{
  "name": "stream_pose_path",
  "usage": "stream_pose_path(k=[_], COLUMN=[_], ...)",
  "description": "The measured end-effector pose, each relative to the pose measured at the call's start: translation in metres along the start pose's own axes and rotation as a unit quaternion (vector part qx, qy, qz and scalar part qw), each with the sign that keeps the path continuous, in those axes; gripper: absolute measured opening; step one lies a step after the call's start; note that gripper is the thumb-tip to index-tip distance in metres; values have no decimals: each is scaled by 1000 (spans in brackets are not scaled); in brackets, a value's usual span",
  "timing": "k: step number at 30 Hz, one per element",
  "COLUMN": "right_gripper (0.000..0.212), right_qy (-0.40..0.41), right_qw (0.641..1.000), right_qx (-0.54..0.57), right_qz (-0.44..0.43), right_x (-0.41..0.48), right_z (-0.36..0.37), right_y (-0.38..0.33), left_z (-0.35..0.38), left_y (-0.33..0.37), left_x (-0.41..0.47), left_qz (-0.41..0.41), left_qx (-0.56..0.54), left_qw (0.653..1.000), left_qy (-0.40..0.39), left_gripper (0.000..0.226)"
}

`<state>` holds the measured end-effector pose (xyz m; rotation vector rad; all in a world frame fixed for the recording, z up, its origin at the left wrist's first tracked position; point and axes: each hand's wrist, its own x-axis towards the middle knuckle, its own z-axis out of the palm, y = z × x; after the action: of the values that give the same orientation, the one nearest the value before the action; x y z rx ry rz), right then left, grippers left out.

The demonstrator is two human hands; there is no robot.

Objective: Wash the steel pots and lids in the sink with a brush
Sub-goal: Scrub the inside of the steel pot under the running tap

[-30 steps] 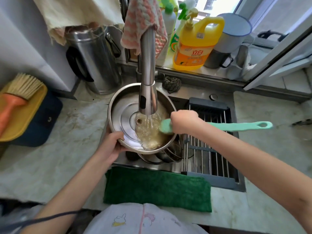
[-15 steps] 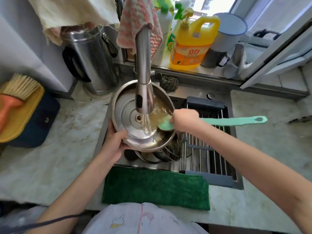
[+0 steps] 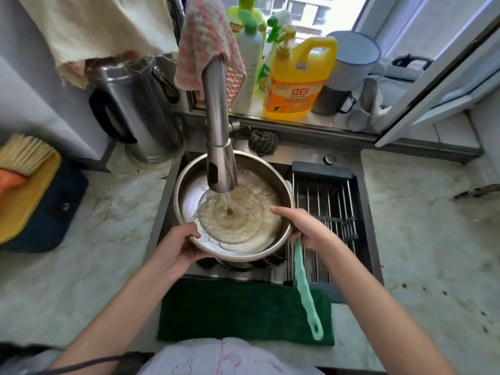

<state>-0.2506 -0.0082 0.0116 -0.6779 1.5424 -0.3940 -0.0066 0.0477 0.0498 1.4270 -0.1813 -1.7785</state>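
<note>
Steel is what the pot [image 3: 234, 205] is made of, and it sits level under the tap [image 3: 220, 147] above the sink [image 3: 173, 201], where a moment ago it was tipped up on edge with the brush head scrubbing inside. Now the brush [image 3: 304, 282] is out of the bowl: its pale green handle hangs down past the rim at 4 o'clock, pointing toward the person. My guess is the scrubbing of this pot is over and rinsing has begun.

Water pours onto the centre and spreads in a cloudy, yellowish swirl; the bare wall at 9 o'clock shines clean. Other steel pieces lie dimly beneath, too hidden to name.

Left hand [image 3: 180, 249] is closed on the rim at 7 o'clock, thumb inside. Right hand [image 3: 303, 226] clasps the rim at 4 o'clock, with the brush handle trapped under its fingers.

Outward, a wire rack [image 3: 324, 209] fills the sink at 3 o'clock and a green cloth [image 3: 230, 309] lies on the desk [image 3: 89, 247] at 6 o'clock. A yellow soap bottle [image 3: 296, 82] stands on the sill at 12 o'clock.
</note>
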Motion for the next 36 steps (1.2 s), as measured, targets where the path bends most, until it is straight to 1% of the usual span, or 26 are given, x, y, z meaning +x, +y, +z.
stream_pose_path(k=[1, 2, 4, 5, 6, 7, 8, 10, 11, 12, 14, 15, 16, 17, 18, 19, 21, 24, 25, 26, 28, 29, 31, 34, 35, 36], right_gripper=[15, 10, 20, 21, 21, 20, 18, 17, 18, 18, 19, 19, 18, 18, 16, 16, 17, 16, 14, 12, 12, 14, 14, 12, 11, 10], right_qy=[-15, -15, 10, 24, 38, 54, 70, 101, 114, 124, 140, 150, 158, 167, 172, 175, 174, 179, 183, 187, 191, 187, 168, 144, 141, 139], right_qw=[999, 998, 996, 994, 993, 991, 989, 987, 987, 987, 987, 986, 985, 984, 983, 982, 983, 980, 979, 978, 977, 978, 980, 985, 985, 985], right_qx=[38, 60, 90, 104, 114, 121, 126, 126, 116, 101, 76, 68, 62, 59, 55, 47, 32, 41, 40, 33, 3, -13, -38, -54, -54, -52], right_qz=[12, 16, 11, 7, 8, 9, 11, 6, 2, 1, -5, -10, -17, -25, -34, -43, -58, -75, -78, -83, -91, -94, -95, -84, -86, -90], right_x=[2, 2, 0, -1, -3, -4, -5, -5, -5, -5, -4, -4, -3, -3, -3, -4, -6, -5, -4, -3, -4, -4, -5, -7, -8, -8], right_z=[0, 1, 2, 3, 4, 3, 3, -1, -3, -5, -7, -9, -10, -11, -13, -15, -19, -23, -24, -25, -26, -26, -25, -26, -27, -28], right_y=[3, 5, 7, 8, 9, 10, 11, 10, 10, 9, 9, 9, 9, 8, 8, 8, 9, 11, 11, 10, 8, 6, 2, -3, -4, -4], left_z=[1, 3, 2, 1, -1, -2, 0, 10, 16, 22, 34, 40, 46, 50, 53, 54, 54, 53, 53, 54, 49, 47, 44, 57, 60, 55], left_y=[0, 1, 5, 7, 9, 11, 11, 10, 11, 8, 1, -1, -1, 0, 3, 6, 6, -6, -11, -13, -10, -4, 7, 19, 21, 18], left_x=[-1, 0, 4, 9, 15, 21, 23, 33, 40, 49, 70, 82, 91, 104, 113, 122, 134, 123, 117, 110, 112, 119, 137, 143, 146, 157], left_qz=[-7, -11, -3, 22, 68, 133, 203, 299, 315, 318, 316, 320, 326, 330, 318, 296, 250, 189, 174, 151, 137, 156, 235, 372, 378, 392], left_qx=[8, 29, 126, 212, 315, 421, 518, 681, 746, 783, 813, 824, 836, 848, 857, 866, 882, 921, 921, 917, 905, 900, 901, 843, 841, 842], left_qw=[1000, 999, 992, 977, 946, 893, 823, 652, 574, 530, 480, 432, 383, 345, 333, 337, 361, 328, 334, 342, 326, 306, 246, 266, 252, 252], left_qy=[-5, -8, -11, 7, 47, 85, 113, 145, 125, 74, -97, -177, -218, -233, -231, -220, -174, -95, -102, -137, -237, -267, -268, -284, -293, -272], left_gripper=[35, 33, 33, 50, 75, 93, 98, 87, 81, 81, 79, 71, 65, 62, 62, 63, 69, 71, 72, 74, 74, 73, 69, 71, 74, 72])
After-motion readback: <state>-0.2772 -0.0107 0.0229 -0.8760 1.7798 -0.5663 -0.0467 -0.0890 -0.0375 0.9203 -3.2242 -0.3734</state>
